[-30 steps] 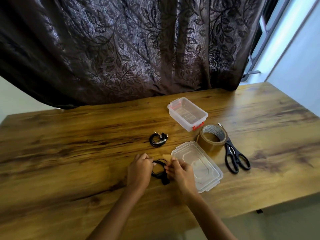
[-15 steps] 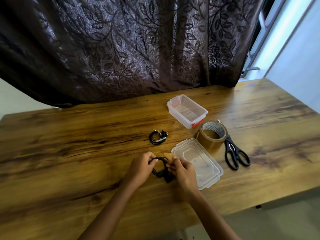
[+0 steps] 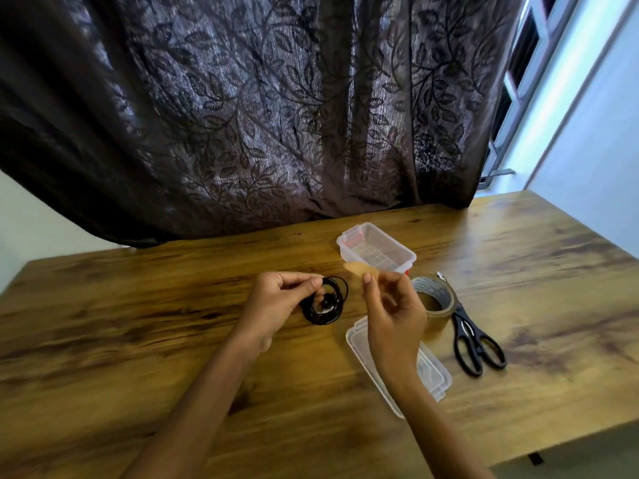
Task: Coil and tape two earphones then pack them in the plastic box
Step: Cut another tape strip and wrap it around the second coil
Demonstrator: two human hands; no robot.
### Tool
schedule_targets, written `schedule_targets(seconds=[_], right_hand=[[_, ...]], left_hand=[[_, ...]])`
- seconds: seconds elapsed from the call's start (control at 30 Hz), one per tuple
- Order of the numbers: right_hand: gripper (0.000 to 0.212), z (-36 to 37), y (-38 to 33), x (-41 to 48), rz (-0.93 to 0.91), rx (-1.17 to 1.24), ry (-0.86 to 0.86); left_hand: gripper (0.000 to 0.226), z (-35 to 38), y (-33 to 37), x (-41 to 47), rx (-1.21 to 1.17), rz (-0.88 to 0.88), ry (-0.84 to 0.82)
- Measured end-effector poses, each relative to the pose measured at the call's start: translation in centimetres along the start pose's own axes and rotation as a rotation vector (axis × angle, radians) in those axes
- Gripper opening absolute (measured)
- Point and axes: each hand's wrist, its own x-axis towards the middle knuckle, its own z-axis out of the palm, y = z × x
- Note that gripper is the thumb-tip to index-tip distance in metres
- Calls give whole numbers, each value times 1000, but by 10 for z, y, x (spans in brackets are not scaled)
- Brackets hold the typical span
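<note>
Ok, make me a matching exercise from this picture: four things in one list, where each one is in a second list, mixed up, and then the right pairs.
Things:
1. coiled earphone
2. strip of tape
3. scissors
4. box lid

Places:
A. on the table, just right of the tape roll
B. held in the left hand
C. on the table, partly hidden by the right arm
D. pinched in the right hand

Pairs: 1-B, 2-D, 3-A, 4-C.
</note>
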Motion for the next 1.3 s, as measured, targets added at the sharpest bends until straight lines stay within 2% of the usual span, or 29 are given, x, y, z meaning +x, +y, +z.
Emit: schedule_targets(seconds=[0.2, 0.3, 0.47, 0.63, 0.73, 1.13, 1.3], right_hand=[[7, 4, -37, 37, -778, -307, 120], [5, 3, -44, 50, -959, -409, 122], [8, 2, -52, 58, -1143, -516, 146], [3, 1, -61, 59, -1239, -578, 176], [8, 0, -62, 60, -1259, -600, 176], [13, -1, -59, 56, -1181, -675, 116], [31, -2, -62, 53, -1060, -653, -52]], left_hand=[[8, 6, 53, -3, -53, 161, -55], [9, 9, 74, -4, -39, 234, -66], [9, 14, 96, -7, -20, 293, -73], [10, 20, 107, -15, -60, 313, -72], [10, 22, 110, -18, -82, 308, -84], [14, 25, 109, -20, -155, 243, -100], [12, 22, 109, -20, -134, 256, -73]])
